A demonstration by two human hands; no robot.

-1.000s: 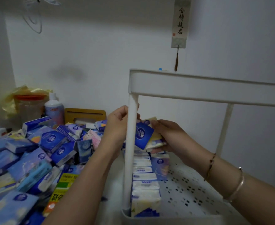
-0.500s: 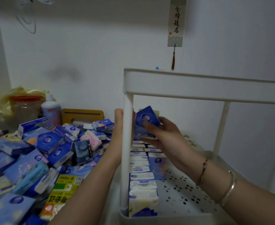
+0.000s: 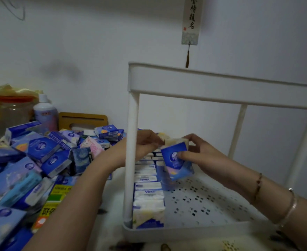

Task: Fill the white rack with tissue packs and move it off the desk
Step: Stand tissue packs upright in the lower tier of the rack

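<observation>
Standing at the desk, a person reaches both arms into the lower tier of the white rack [image 3: 221,86], which fills the right half of the frame. In the only view, from the head, the right hand [image 3: 201,156] pinches a blue tissue pack [image 3: 176,160] at centre frame, thumb on its front face and fingers curled behind it. Half a second ago that pack was held higher and nearer the rack's front post; it now sits lower and further right, tilted, above the perforated tray floor. The left hand [image 3: 145,144] is partly hidden behind the post; its fingers are curled toward a pale pack [image 3: 174,141] at the blue one's top edge, and I cannot tell whether they actually grip it. A row of packs [image 3: 147,192] stands on edge along the tray's left side, running from the near corner back toward the hands. At the left of the frame a loose heap of tissue packs [image 3: 31,160] covers the desk. Behind it, at middle left, stand a white bottle [image 3: 45,115] and a red-lidded jar [image 3: 13,107].
</observation>
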